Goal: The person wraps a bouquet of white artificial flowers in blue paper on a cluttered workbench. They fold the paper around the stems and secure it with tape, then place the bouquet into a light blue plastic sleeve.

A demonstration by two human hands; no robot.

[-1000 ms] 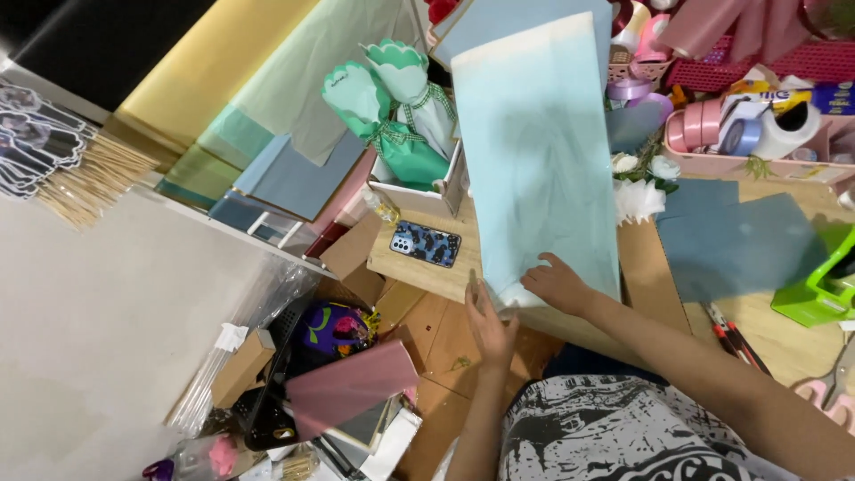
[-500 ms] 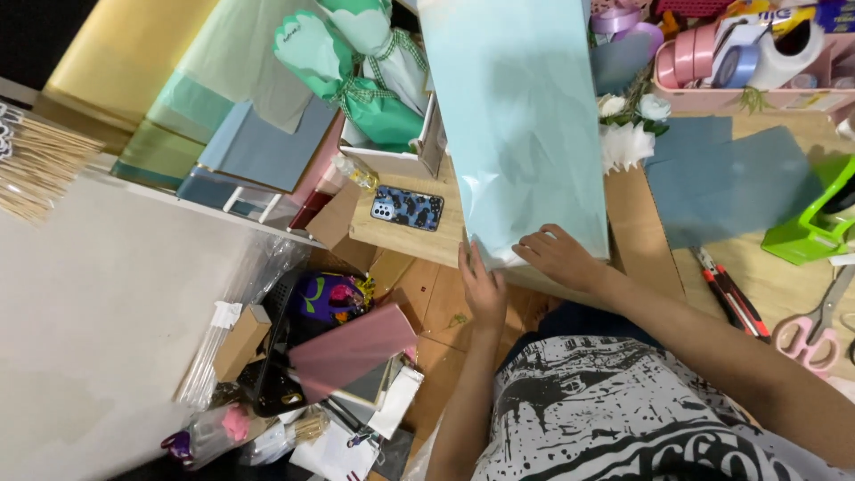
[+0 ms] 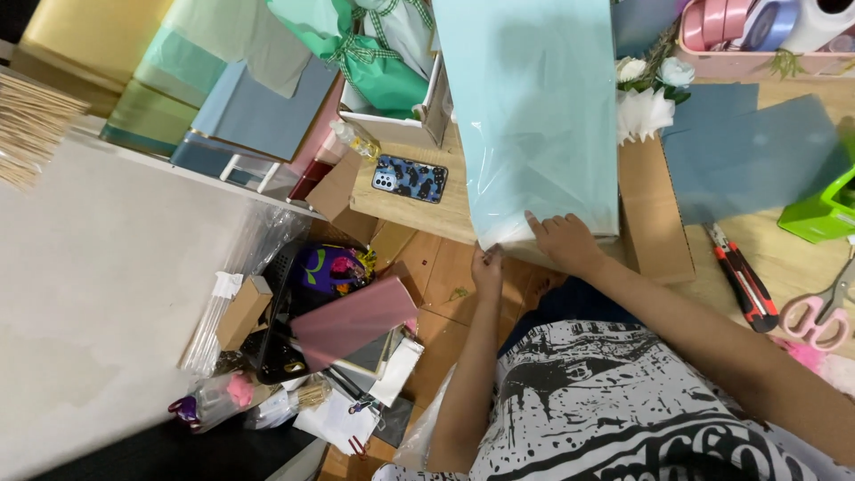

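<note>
A large sheet of light blue wrapping paper [image 3: 534, 107] lies lengthwise on the wooden table [image 3: 410, 209], its near end at the table's edge. My right hand [image 3: 563, 242] rests flat on that near end, fingers spread. My left hand [image 3: 486, 265] pinches the paper's near left corner just off the table edge. White paper flowers [image 3: 643, 107] sit just right of the sheet. A phone in a dark blue patterned case [image 3: 410, 178] lies to the left of it.
A grey-blue sheet [image 3: 748, 151], a red utility knife [image 3: 739, 278], pink scissors [image 3: 821, 312] and a green box [image 3: 824, 209] lie at the right. Ribbon rolls in a pink tray [image 3: 757, 27] stand behind. Clutter with a pink paper pad [image 3: 352, 322] covers the floor at the left.
The view has shifted, so everything sits higher in the frame. My right hand has slid a little along the paper's near end, and my left hand stays at the corner.
</note>
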